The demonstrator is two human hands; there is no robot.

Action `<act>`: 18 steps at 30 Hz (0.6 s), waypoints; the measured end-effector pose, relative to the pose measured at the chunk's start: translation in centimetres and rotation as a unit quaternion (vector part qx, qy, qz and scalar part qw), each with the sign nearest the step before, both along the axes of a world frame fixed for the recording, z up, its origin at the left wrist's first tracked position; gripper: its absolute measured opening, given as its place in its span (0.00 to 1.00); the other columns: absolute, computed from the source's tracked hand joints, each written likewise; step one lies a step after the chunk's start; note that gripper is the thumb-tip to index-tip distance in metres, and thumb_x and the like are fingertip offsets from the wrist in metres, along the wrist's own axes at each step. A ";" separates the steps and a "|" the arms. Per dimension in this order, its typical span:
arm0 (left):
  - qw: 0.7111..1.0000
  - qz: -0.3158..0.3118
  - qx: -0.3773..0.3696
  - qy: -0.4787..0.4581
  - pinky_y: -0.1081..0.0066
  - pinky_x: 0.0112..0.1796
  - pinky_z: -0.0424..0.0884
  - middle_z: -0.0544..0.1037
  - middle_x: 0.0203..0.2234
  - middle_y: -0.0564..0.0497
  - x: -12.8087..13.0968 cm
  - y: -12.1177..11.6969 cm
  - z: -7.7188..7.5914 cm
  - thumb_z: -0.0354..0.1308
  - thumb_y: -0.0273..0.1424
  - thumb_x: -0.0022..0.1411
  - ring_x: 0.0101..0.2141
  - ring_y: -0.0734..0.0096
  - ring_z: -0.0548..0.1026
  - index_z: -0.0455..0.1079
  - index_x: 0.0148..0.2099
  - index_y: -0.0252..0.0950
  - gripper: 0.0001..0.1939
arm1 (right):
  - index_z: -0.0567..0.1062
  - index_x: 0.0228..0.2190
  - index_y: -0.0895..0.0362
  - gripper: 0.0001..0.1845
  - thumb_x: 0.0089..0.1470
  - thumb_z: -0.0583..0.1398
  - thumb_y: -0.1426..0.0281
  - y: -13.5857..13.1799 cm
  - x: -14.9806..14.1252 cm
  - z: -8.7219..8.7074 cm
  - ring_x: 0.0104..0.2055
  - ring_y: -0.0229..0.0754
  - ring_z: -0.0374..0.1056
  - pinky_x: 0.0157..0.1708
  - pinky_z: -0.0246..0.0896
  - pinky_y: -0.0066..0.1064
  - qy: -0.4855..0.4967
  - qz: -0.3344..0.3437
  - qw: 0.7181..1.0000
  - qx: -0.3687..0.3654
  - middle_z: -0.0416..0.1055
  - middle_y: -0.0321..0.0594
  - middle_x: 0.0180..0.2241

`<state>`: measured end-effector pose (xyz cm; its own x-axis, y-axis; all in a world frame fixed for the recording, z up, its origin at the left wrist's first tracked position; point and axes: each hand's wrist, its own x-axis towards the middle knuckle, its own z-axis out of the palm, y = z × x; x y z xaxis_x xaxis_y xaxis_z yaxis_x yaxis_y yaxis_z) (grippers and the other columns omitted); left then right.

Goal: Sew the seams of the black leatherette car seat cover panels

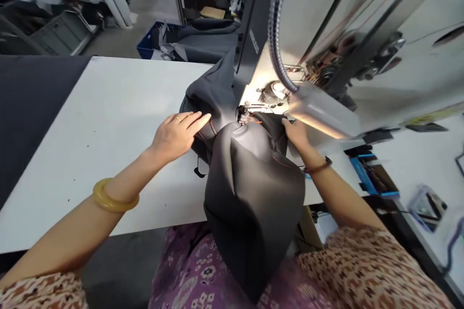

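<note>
Upholstery cover, dark grey leatherette with orange seam thread, bunched on the white desk, its stitched edge under the presser foot of an industrial sewing machine; the lower part hangs past the desk edge over the person's purple floral skirt.

Left hand: fingers spread and open, lying flat on the cover, gripping nothing; gold ring on one finger, translucent yellow bangle on the forearm.

Right hand: curved on the cover just beside the presser foot, with no clear view of whether it pinches the material; dark bracelet at the wrist.

Nearby: gooseneck lamp on the machine, blue crate holding dark material beyond the desk, blue-edged box to the right.
</note>
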<state>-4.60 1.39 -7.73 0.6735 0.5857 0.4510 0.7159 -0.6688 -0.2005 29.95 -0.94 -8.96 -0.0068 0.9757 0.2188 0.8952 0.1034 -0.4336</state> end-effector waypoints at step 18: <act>0.983 -0.162 0.082 -0.036 0.73 0.34 0.71 0.74 0.50 0.51 3.5 -1.2 -0.3 0.47 0.19 0.62 0.37 0.70 0.72 0.71 0.50 0.42 0.20 | 0.74 0.30 0.58 0.16 0.55 0.53 0.59 -1.1 -1.3 3.0 0.33 0.43 0.67 0.35 0.63 0.35 0.117 0.041 0.992 -0.017 0.72 0.41 0.28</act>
